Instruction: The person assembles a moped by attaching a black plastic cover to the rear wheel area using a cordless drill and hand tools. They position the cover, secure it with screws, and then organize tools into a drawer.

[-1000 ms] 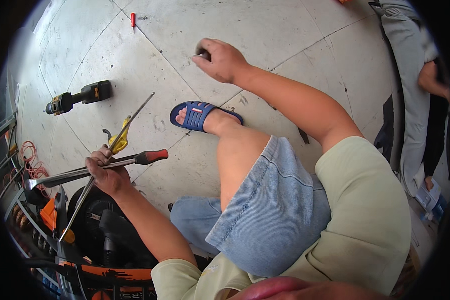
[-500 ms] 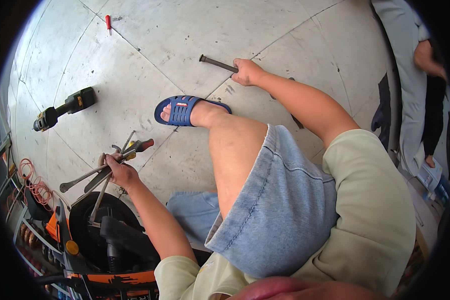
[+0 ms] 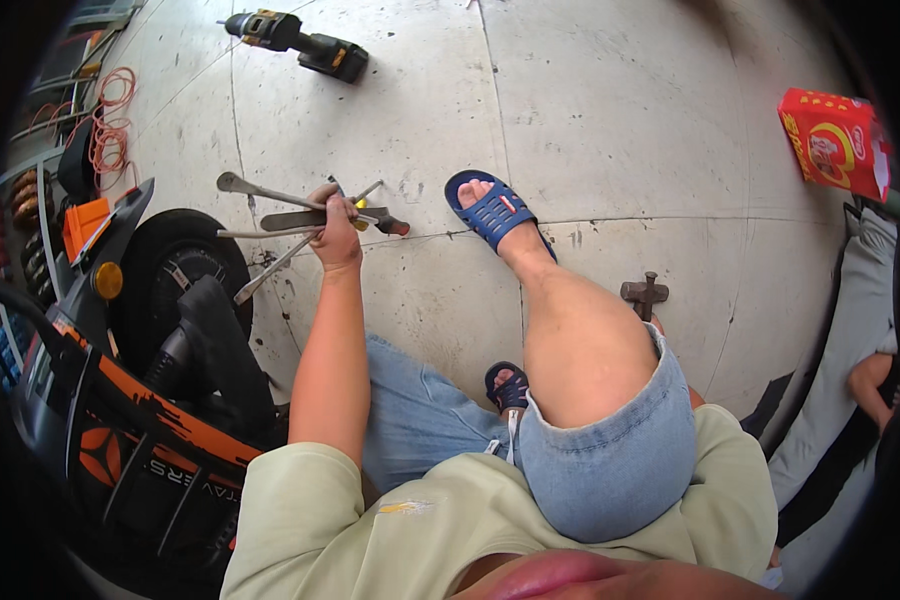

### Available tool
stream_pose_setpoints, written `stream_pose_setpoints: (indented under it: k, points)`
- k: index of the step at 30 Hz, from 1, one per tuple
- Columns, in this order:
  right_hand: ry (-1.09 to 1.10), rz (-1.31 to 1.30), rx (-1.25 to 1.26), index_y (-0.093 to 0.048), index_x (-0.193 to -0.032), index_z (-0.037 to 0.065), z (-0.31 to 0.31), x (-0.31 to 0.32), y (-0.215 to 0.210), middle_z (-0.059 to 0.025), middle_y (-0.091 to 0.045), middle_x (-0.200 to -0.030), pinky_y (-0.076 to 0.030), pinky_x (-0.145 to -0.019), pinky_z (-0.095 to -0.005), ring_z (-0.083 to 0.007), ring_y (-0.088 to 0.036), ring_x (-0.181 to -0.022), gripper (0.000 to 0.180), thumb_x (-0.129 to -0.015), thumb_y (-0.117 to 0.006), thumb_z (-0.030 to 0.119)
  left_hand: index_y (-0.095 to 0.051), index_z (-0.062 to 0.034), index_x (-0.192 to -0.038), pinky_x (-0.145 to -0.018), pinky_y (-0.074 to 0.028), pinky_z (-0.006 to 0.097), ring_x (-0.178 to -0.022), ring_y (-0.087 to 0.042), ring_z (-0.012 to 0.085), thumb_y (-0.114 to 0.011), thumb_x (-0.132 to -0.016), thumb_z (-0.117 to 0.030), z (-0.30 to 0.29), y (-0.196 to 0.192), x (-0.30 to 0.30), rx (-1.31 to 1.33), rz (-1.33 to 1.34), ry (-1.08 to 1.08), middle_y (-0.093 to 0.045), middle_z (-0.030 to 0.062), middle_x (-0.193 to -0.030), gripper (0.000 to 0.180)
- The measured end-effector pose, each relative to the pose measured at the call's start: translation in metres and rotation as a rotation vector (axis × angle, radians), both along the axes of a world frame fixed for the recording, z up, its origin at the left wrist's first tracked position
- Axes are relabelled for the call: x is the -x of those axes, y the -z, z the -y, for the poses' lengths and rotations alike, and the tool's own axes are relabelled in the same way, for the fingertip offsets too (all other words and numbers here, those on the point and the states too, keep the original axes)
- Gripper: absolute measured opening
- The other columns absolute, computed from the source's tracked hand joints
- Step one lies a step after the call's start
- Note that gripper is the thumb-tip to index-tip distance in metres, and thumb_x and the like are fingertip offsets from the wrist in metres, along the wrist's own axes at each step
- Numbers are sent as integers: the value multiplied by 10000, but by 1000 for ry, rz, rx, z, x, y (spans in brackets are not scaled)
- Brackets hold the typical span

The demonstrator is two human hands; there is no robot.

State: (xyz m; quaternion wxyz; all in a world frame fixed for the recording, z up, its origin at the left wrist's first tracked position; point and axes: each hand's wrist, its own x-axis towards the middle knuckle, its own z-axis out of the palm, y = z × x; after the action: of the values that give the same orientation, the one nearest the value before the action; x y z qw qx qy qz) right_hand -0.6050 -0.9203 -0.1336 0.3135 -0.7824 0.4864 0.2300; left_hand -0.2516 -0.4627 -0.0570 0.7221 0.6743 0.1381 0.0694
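My left hand (image 3: 336,232) is closed around a bundle of long metal tools (image 3: 270,218): flat grey levers and a screwdriver with a dark handle, fanning out to the left above the concrete floor. My right hand (image 3: 660,323) is almost wholly hidden behind my raised right knee. Only a sliver of it shows, under a dark T-shaped metal tool (image 3: 643,292) that sticks up beside the knee. My foot in a blue sandal (image 3: 490,210) rests on the floor between the two hands.
A black tyre (image 3: 165,270) and a black-and-orange vehicle body (image 3: 120,440) stand close on my left. A cordless drill (image 3: 300,42) lies far ahead, an orange cable coil (image 3: 110,125) at far left, a red box (image 3: 835,140) at right. Another person (image 3: 855,330) is at the right edge.
My right hand took the dark metal tool from the floor ahead and drew it back beside my knee. My left hand kept its tool bundle. The view turned, bringing the red box in.
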Motion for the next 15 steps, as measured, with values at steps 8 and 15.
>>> stream_pose_setpoints:
  k: [8,15]
  points:
    - [394,385,-405,-583,-838,49,1,-78,33,-4,-575,-710,-447,-567,-318,-134,-519,-613,173,-737,-723,63,-551,-14,-1022,-699,-491,332,-572,-478,104,-476,-919,-29,-2,-10,-17,60,-84,-122,-499,18,-673,128]
    - [3,519,-362,-614,-740,26,-27,-415,8,-32,-574,-682,-424,-523,-338,-140,-501,-582,215,-690,-775,159,-540,-11,-1033,-545,-451,297,-483,-435,106,-461,-924,-65,-16,-15,-55,94,-164,-192,-448,3,-590,145]
